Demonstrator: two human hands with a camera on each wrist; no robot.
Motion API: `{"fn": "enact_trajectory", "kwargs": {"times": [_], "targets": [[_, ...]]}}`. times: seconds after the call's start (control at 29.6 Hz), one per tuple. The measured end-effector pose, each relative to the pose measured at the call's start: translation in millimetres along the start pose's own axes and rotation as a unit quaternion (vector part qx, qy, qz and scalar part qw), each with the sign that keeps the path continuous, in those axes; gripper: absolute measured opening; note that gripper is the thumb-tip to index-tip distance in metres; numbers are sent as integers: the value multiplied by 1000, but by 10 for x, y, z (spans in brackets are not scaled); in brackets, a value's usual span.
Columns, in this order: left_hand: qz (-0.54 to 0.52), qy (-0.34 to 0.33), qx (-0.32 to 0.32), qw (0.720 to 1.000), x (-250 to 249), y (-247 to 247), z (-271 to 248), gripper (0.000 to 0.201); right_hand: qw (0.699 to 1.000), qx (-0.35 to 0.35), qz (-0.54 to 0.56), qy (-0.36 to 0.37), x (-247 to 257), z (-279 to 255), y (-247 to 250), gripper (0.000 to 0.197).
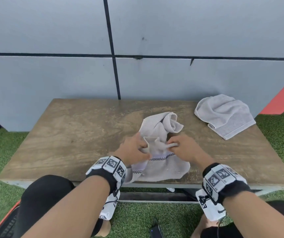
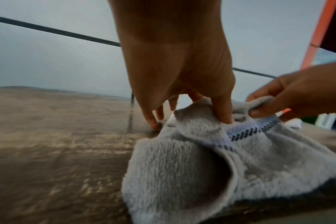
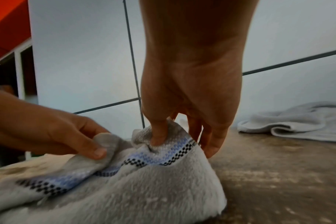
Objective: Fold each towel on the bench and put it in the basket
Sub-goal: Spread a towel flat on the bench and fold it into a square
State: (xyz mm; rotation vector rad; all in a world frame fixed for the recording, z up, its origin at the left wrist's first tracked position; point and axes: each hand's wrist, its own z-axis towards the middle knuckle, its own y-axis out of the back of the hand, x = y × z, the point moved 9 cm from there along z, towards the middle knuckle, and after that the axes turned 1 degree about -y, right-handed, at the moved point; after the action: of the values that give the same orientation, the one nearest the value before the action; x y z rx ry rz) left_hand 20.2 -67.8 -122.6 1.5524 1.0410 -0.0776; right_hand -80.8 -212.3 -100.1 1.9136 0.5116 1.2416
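Note:
A crumpled pale grey towel (image 1: 160, 162) with a blue and black checked stripe lies at the front middle of the wooden bench (image 1: 72, 134). My left hand (image 1: 134, 148) pinches a bunched fold of its edge between thumb and fingers. My right hand (image 1: 180, 146) pinches another fold of the same edge, just to the right. In the left wrist view the thumb presses into the towel (image 2: 192, 159); in the right wrist view the thumb digs into the towel (image 3: 144, 181) by the stripe. A second grey towel (image 1: 223, 115) lies loosely heaped at the bench's back right. No basket is in view.
A grey panelled wall (image 1: 155, 48) stands right behind the bench. Green artificial turf (image 1: 0, 152) surrounds it. An orange-red surface (image 1: 282, 102) shows at the far right. My knees (image 1: 40, 194) are against the bench's front edge. A dark device (image 1: 155, 231) lies on the turf.

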Motion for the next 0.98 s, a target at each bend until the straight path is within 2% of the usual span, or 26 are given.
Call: {"fn": "enact_trajectory", "kwargs": {"times": [0.07,0.1,0.17,0.24,0.37,0.44,0.54,0.64,0.74,0.84,0.94,0.98], "targets": [[52,-41,20,998,-126,-143,118,12,999,30,0,21,35,72,-189,21],[51,-61,19,997,-180,-188,177,12,999,33,1,32,46,108,-230,25],[20,-94,-21,995,-281,-137,305,9,998,24,4,50,73,195,-199,35],[-1,-89,-61,994,-339,54,434,16,999,13,4,50,91,336,-39,27],[-3,-100,-180,979,-574,803,778,45,991,-93,18,92,342,796,708,12],[-13,-104,-243,964,-702,1261,965,41,981,-138,41,129,577,1034,1129,11],[-49,-102,-312,943,-834,1874,1198,24,972,-164,50,158,853,1404,1656,11],[-27,-79,-322,943,-807,2260,1382,22,968,-205,12,144,898,1722,2067,20],[-14,-36,-357,933,-520,2589,1443,23,959,-262,-27,101,740,1905,2404,29],[4,-1,-427,904,-233,2951,1329,33,937,-340,-29,71,538,1944,2691,20],[15,28,-457,889,-71,3189,1211,13,932,-358,5,56,459,1956,2750,10],[17,36,-464,885,-34,3242,1195,12,933,-357,10,53,463,1960,2737,9]]}}
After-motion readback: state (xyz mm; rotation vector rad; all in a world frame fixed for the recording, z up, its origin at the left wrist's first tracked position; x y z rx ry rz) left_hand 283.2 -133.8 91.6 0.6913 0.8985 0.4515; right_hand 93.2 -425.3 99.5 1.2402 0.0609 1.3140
